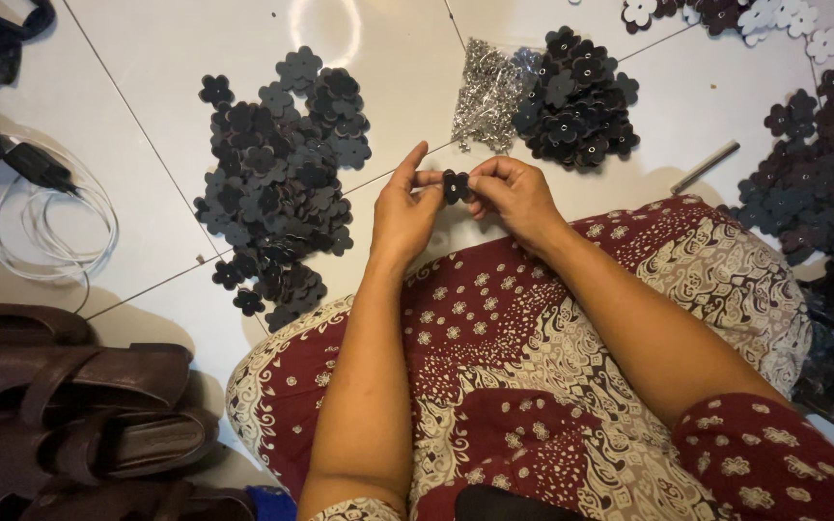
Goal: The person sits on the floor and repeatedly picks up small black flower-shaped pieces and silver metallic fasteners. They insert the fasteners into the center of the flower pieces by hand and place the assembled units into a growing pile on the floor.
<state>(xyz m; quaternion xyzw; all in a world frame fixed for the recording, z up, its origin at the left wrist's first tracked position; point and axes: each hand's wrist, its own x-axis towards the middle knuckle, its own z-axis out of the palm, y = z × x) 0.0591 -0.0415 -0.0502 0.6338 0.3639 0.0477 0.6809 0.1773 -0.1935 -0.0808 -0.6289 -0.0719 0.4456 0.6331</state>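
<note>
Both my hands meet over the white tiled floor, above my knee in a red patterned cloth (552,347). My left hand (403,212) and my right hand (512,193) pinch one small black flower-shaped piece (454,185) between thumbs and fingers. The left index finger sticks up. A big heap of dark flower-shaped pieces (277,183) lies just left of my hands. Beyond my hands, a smaller heap of black flowers with metal centres (576,96) sits next to a clear bag of small silver metal parts (486,95).
More dark flower pieces (818,174) are spread at the right, white ones (784,19) at the top right. A metal rod (705,166) lies near them. A white cable with a charger (45,207) and brown sandals (79,405) lie at the left.
</note>
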